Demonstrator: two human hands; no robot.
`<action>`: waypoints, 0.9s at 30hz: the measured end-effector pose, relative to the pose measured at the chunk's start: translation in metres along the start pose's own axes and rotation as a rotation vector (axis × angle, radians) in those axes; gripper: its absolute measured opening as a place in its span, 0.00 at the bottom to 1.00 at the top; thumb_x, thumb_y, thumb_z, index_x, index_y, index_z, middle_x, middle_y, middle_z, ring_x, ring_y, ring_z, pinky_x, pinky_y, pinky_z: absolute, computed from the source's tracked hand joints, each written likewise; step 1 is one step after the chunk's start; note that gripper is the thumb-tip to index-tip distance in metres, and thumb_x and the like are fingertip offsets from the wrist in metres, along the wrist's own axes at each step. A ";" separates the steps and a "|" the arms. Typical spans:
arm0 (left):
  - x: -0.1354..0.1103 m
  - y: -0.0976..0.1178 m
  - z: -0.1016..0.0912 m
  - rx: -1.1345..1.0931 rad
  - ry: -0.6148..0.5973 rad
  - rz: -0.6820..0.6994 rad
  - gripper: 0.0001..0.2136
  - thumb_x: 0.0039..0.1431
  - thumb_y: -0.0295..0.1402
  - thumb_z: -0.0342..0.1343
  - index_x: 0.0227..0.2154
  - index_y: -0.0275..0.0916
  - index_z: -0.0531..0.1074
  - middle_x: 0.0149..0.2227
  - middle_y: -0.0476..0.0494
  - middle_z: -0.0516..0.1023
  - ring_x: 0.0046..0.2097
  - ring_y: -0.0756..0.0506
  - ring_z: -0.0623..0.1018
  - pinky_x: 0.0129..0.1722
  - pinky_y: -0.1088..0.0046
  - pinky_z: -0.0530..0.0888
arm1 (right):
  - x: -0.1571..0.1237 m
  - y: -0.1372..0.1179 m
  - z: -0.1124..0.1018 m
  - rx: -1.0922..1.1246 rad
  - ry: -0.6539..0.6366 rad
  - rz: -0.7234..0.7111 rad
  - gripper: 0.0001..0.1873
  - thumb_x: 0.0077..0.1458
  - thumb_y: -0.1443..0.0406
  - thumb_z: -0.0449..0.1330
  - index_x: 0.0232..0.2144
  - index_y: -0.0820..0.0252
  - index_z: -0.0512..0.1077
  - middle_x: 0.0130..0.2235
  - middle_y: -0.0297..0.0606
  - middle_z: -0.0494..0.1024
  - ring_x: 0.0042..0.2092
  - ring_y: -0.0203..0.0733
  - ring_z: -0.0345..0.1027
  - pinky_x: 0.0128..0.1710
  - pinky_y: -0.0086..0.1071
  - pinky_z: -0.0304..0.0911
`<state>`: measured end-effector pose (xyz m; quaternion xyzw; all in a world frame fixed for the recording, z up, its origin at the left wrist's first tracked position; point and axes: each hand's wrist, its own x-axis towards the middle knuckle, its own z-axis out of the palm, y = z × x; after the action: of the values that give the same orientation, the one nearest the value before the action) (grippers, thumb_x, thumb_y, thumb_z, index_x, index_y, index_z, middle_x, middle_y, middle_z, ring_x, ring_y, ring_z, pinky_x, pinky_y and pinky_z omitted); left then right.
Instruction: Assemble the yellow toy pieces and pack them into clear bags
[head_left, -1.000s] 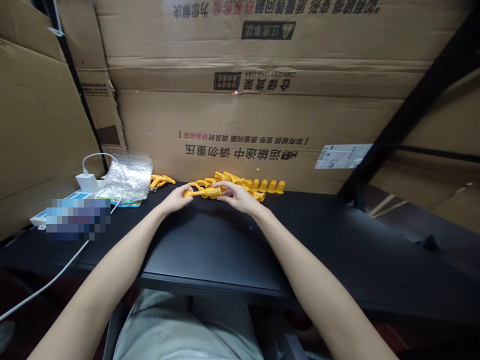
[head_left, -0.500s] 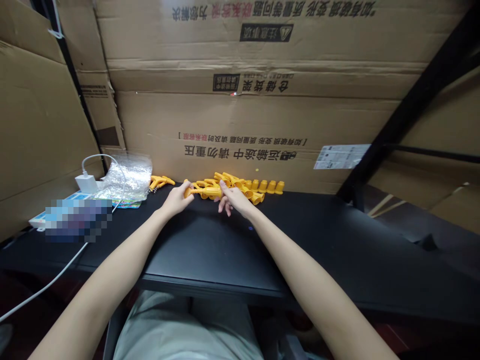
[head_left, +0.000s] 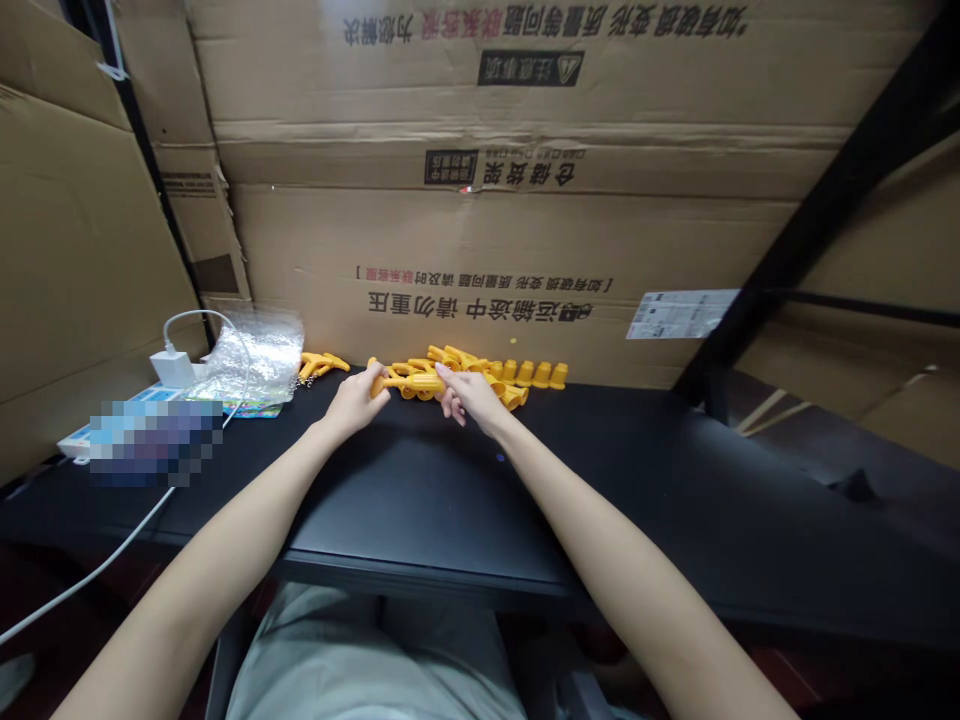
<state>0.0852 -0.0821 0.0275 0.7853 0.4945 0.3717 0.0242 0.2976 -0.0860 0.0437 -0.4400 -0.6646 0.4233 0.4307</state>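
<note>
Both my hands meet at the far middle of the black table [head_left: 420,500]. My left hand [head_left: 355,401] is closed round the thin end of a long yellow plastic piece [head_left: 416,383]. My right hand [head_left: 469,397] pinches the thicker right end of that same piece, its other fingers curled. Just behind my hands lies a pile of yellow plastic parts [head_left: 457,362]. A short row of small yellow caps [head_left: 536,374] stands upright to the right of the pile.
A clear plastic bag [head_left: 255,352] lies at the back left with a couple of yellow parts [head_left: 321,362] beside it. A white charger and cable [head_left: 177,362] sit on a power strip at the left. Cardboard boxes [head_left: 495,250] wall off the table's back and left.
My hands have lifted the yellow piece slightly and drawn it a little toward the pile. My right fingers went from lying over it to pinching its end.
</note>
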 end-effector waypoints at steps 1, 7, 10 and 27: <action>0.000 0.000 0.000 0.008 0.005 0.010 0.09 0.52 0.28 0.50 0.38 0.39 0.67 0.30 0.48 0.73 0.30 0.48 0.72 0.32 0.75 0.63 | 0.000 0.001 0.002 0.012 0.014 0.049 0.30 0.53 0.41 0.50 0.16 0.58 0.63 0.11 0.34 0.65 0.11 0.30 0.51 0.10 0.26 0.44; 0.002 -0.003 0.001 0.012 -0.015 0.003 0.09 0.52 0.29 0.51 0.38 0.39 0.67 0.30 0.48 0.74 0.30 0.48 0.72 0.31 0.75 0.63 | 0.002 0.004 -0.001 0.043 -0.045 0.163 0.32 0.54 0.39 0.45 0.23 0.60 0.69 0.16 0.39 0.71 0.12 0.30 0.55 0.08 0.25 0.45; 0.003 -0.008 0.002 -0.005 -0.009 0.000 0.08 0.53 0.30 0.52 0.37 0.40 0.66 0.30 0.49 0.73 0.30 0.49 0.72 0.31 0.76 0.64 | 0.003 0.005 -0.011 0.068 -0.089 0.072 0.24 0.53 0.47 0.57 0.43 0.58 0.71 0.35 0.42 0.79 0.21 0.34 0.69 0.15 0.26 0.62; 0.003 -0.015 0.003 -0.166 -0.048 0.027 0.10 0.54 0.40 0.52 0.35 0.40 0.65 0.24 0.54 0.64 0.25 0.52 0.62 0.28 0.77 0.60 | 0.004 0.012 -0.014 -0.050 -0.121 -0.081 0.24 0.56 0.59 0.59 0.54 0.55 0.67 0.45 0.43 0.77 0.34 0.39 0.75 0.36 0.35 0.72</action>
<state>0.0765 -0.0711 0.0211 0.7960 0.4505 0.3927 0.0962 0.3123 -0.0766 0.0373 -0.3970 -0.7170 0.4147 0.3954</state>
